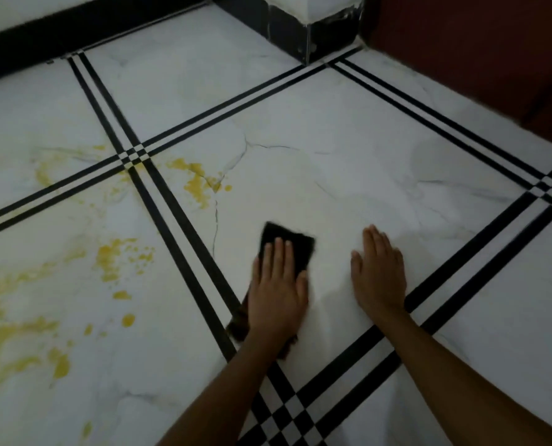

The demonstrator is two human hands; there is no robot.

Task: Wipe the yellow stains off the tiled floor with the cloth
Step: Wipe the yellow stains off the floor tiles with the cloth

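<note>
left grip [276, 291] flat on dark cloth [292, 244] (yellow stains [200, 185] nearby)

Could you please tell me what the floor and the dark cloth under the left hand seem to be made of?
Floor: probably glossy ceramic or marble-look tile, going by the grey veining, soft sheen and black inlaid strips.
Cloth: apparently a soft dark fabric, lying flat and limp under the left hand; its weave is too blurred to tell.
</note>
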